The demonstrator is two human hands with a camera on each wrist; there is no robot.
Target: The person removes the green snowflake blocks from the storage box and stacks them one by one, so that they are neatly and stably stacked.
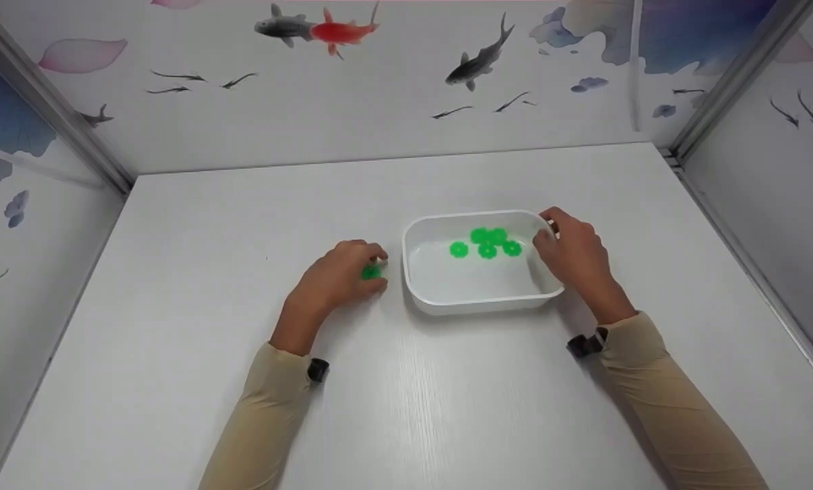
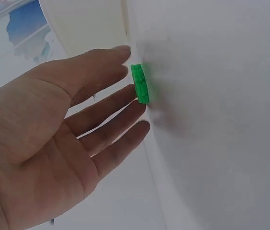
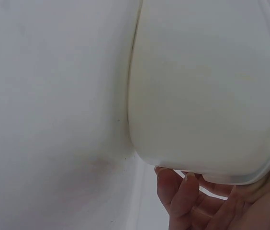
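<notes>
Here, white fish-printed walls [image 1: 379, 109] surround a white tabletop [image 1: 392, 401], where my left hand [image 1: 338, 274] spreads loosely around a green scalloped disc [image 1: 371, 272] beside the white rectangular tray [image 1: 481, 303] my right hand [image 1: 577, 255] grips.

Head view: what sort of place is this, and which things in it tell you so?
Probably a small indoor booth or walled workstation, though its use is unclear. Fish-printed panels stand at the back and sides, metal posts join them at the corners, and a white table fills the space between.
</notes>
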